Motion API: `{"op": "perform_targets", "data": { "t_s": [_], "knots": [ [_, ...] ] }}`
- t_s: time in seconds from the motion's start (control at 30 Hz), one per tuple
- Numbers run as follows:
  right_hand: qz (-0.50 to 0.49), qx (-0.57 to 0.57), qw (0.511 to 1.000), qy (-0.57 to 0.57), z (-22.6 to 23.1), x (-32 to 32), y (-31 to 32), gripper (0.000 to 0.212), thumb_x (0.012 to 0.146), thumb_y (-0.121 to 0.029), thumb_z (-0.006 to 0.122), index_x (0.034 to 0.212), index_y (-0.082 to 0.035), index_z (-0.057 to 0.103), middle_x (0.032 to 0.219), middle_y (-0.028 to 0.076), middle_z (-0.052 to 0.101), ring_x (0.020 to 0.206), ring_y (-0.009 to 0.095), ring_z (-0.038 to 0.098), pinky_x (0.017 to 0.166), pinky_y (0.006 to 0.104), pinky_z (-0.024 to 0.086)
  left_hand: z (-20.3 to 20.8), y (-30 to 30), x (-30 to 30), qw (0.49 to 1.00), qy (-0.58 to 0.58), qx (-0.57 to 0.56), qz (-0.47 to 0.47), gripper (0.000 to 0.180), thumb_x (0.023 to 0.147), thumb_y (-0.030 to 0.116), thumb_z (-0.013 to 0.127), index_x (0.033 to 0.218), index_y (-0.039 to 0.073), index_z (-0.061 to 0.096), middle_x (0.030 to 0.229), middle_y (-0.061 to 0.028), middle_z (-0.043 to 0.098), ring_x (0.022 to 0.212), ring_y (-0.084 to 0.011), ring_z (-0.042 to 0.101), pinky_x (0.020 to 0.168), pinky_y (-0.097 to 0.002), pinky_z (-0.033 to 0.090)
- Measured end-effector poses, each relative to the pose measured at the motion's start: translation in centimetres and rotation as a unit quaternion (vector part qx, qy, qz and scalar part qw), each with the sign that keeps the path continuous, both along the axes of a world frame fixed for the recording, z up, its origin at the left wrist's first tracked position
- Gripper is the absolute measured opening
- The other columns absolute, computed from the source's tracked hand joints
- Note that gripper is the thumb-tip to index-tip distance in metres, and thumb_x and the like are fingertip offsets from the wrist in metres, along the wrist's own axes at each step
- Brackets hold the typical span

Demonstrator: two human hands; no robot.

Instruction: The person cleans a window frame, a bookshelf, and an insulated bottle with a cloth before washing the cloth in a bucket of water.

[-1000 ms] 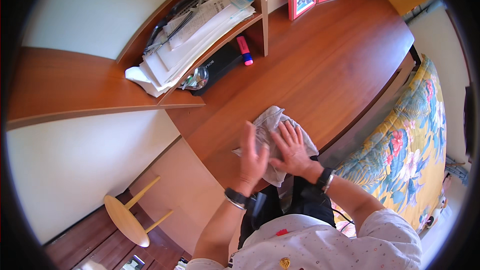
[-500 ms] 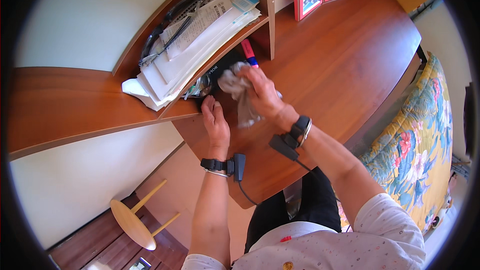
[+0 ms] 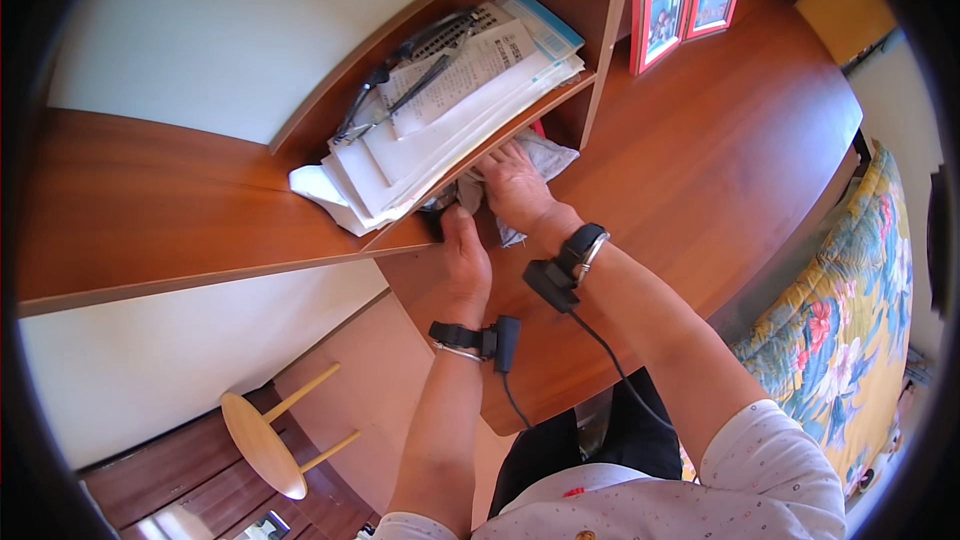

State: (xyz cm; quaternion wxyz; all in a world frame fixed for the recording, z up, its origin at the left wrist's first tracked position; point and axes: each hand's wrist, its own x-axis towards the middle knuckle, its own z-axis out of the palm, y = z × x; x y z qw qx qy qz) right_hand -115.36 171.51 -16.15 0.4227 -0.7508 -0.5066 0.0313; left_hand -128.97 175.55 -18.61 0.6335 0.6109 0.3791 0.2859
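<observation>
**Right hand (image 3: 520,192) low on a grey cloth (image 3: 550,154) below a shelf board (image 3: 570,95)**

The right hand lies palm down over the cloth, its wrist kept low, probably because the board leaves little headroom. Whether its fingertips pinch the fabric cannot be told. The left hand (image 3: 466,258) is just beside it, thumb raised at the board's edge; its other fingers are hidden, so what they hold, if anything, is unclear. The cloth rests at the mouth of the lower compartment, partly on the brown desk (image 3: 720,155).

Above, the board carries stacked papers (image 3: 455,130), overhanging slightly at the left, with dark-framed glasses (image 3: 420,85) on top, perhaps for easy reach. Farther off, a red double photo frame (image 3: 690,7) stands with its panels angled, likely for balance.
</observation>
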Motion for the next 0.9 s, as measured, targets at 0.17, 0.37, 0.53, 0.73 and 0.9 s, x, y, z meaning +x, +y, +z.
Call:
{"op": "perform_targets", "data": {
  "t_s": [0.17, 0.37, 0.53, 0.73, 0.9],
  "knots": [
    [0.039, 0.036, 0.999, 0.005, -0.4, -0.3, -3.1, 0.033, 0.068, 0.003, 0.056, 0.101, 0.000, 0.059, 0.117, 0.017, 0.056, 0.119, 0.034, 0.046, 0.100, 0.0413, 0.038, 1.4, -0.3, 0.5, 0.998, 0.021, 0.062, -0.009, 0.045, 0.101, 0.034, 0.034, 0.120, -0.005, 0.046, 0.120, -0.0217, 0.052, 0.111, -0.0296, 0.049, 0.097, -0.0352, 0.036],
    [0.002, 0.044, 0.950, 0.308, 0.0, -5.6, -8.1, 0.045, 0.071, 0.016, 0.045, 0.111, -0.001, 0.057, 0.110, 0.014, 0.059, 0.106, 0.027, 0.056, 0.093, 0.0336, 0.044, -0.8, 0.8, -0.3, 0.993, 0.075, 0.082, -0.038, 0.044, 0.100, 0.040, 0.036, 0.119, 0.002, 0.048, 0.117, -0.0093, 0.053, 0.108, -0.0182, 0.048, 0.096, -0.0316, 0.037],
    [0.002, 0.091, 0.751, 0.654, 6.7, -8.2, -10.9, 0.038, 0.084, 0.013, 0.044, 0.118, -0.002, 0.053, 0.112, 0.005, 0.058, 0.105, 0.012, 0.054, 0.090, 0.0233, 0.043, 0.5, 0.0, -2.2, 0.998, 0.020, 0.038, -0.037, 0.044, 0.098, 0.039, 0.043, 0.120, 0.002, 0.049, 0.121, -0.0084, 0.054, 0.112, -0.0214, 0.051, 0.098, -0.0317, 0.038],
    [0.172, 0.190, 0.762, 0.595, 19.9, -8.6, -9.5, 0.042, 0.091, 0.001, 0.047, 0.132, -0.005, 0.042, 0.118, 0.004, 0.052, 0.108, 0.010, 0.048, 0.094, 0.0247, 0.039, 8.7, -1.7, -7.7, 0.992, -0.091, 0.015, 0.084, 0.036, 0.098, 0.027, 0.043, 0.123, 0.003, 0.051, 0.114, -0.0061, 0.056, 0.103, -0.0159, 0.055, 0.086, -0.0297, 0.047],
    [0.278, 0.272, 0.736, 0.554, 29.4, -10.1, -1.7, 0.042, 0.095, -0.010, 0.047, 0.135, -0.002, 0.039, 0.122, 0.004, 0.050, 0.112, 0.011, 0.044, 0.097, 0.0253, 0.036, 23.9, 1.3, -7.8, 0.953, -0.249, 0.119, 0.123, 0.051, 0.100, 0.038, 0.034, 0.132, -0.001, 0.041, 0.133, -0.0121, 0.046, 0.126, -0.0221, 0.041, 0.106, -0.0382, 0.030]
  ]
}}
